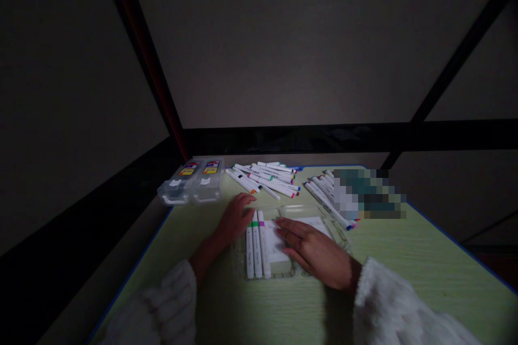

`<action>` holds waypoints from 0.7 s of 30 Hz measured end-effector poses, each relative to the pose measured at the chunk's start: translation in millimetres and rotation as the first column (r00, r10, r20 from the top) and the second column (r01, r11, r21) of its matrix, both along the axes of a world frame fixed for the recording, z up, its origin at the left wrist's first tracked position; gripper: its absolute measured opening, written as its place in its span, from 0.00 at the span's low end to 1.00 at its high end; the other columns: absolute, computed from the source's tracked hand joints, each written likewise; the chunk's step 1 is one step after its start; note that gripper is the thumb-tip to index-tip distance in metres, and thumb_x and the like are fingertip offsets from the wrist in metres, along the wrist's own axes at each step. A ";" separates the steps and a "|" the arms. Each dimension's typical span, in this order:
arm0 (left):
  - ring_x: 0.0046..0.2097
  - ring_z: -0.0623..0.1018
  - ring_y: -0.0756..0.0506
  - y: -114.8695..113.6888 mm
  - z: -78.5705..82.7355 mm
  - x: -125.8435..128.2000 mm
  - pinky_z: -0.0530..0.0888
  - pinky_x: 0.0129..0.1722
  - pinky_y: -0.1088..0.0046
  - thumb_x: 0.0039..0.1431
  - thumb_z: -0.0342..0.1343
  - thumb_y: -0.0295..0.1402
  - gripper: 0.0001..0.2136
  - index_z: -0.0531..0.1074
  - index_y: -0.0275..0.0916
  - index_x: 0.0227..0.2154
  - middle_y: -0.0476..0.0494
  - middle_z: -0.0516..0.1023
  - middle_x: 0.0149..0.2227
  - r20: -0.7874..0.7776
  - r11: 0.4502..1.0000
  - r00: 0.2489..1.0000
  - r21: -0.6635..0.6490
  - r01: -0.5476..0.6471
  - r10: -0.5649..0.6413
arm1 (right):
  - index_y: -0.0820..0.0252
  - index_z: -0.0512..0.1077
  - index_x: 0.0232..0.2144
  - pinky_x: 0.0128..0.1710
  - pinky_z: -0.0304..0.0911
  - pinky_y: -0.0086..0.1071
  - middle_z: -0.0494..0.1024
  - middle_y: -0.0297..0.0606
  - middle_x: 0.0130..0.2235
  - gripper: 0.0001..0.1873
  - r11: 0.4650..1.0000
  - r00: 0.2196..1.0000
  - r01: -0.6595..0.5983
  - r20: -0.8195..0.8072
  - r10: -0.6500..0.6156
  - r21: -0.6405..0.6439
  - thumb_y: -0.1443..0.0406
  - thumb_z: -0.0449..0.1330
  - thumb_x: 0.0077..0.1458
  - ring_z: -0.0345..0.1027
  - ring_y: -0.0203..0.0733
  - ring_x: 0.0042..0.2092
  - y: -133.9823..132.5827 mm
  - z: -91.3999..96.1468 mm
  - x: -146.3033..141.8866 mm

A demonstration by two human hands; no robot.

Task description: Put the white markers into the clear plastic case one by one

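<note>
A clear plastic case [289,209] lies unfolded on the table in front of me. In its left half, three white markers [256,253] lie side by side, with green and purple bands near their far ends. My left hand [237,218] is at the upper left of these markers, fingers apart and curved over their far ends; I see nothing held in it. Over the middle and right half of the case rests my right hand [319,250], fingers stretched out above a white paper sheet [277,245] inside the case.
Beyond the case lies a loose pile of white markers [271,175] with coloured ends. More markers [327,199] lie to the right, beside a blurred-out patch. Two clear lidded boxes [206,180] stand at the far left. The light green table [424,269] has a blue edge.
</note>
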State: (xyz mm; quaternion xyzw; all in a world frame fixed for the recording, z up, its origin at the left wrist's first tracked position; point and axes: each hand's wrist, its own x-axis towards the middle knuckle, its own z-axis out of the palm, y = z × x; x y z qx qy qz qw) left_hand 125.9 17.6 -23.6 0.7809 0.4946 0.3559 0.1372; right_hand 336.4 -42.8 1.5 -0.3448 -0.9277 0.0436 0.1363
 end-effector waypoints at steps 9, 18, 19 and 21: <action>0.56 0.59 0.41 22.2 -1.2 -2.1 0.57 0.55 0.61 0.48 0.50 0.28 0.19 0.64 0.32 0.46 0.35 0.58 0.55 -0.167 0.997 0.984 -0.030 -0.071 0.065 | 0.67 0.66 0.47 0.52 0.54 0.38 0.65 0.47 0.51 0.18 1.000 1.000 -0.004 -0.015 0.005 0.013 0.65 0.49 0.56 0.56 0.46 0.53 0.1 -0.6 -0.8; 0.57 0.58 0.42 25.6 0.6 1.2 0.54 0.57 0.62 0.52 0.47 0.33 0.21 0.61 0.31 0.49 0.33 0.57 0.56 -0.333 0.995 0.942 -0.073 -0.070 0.042 | 0.67 0.66 0.46 0.52 0.54 0.39 0.65 0.47 0.51 0.17 1.000 1.000 0.004 -0.020 -0.004 -0.011 0.65 0.49 0.56 0.55 0.45 0.53 -0.7 2.3 -1.4; 0.57 0.59 0.42 25.5 0.4 0.8 0.55 0.56 0.62 0.52 0.47 0.33 0.21 0.62 0.31 0.49 0.33 0.58 0.56 -0.333 0.996 0.942 -0.060 -0.068 0.044 | 0.67 0.66 0.46 0.51 0.54 0.39 0.65 0.47 0.51 0.17 1.000 1.000 0.003 -0.024 -0.004 -0.010 0.65 0.48 0.56 0.55 0.45 0.53 -0.7 2.1 -1.4; 0.55 0.61 0.42 25.7 -0.6 -0.2 0.58 0.55 0.63 0.52 0.48 0.32 0.19 0.63 0.32 0.48 0.34 0.60 0.54 -0.325 0.998 0.944 -0.024 -0.059 0.048 | 0.66 0.66 0.46 0.51 0.54 0.39 0.65 0.47 0.51 0.17 1.000 1.000 -0.001 -0.028 0.000 -0.009 0.65 0.48 0.56 0.55 0.45 0.53 -0.7 1.8 -1.3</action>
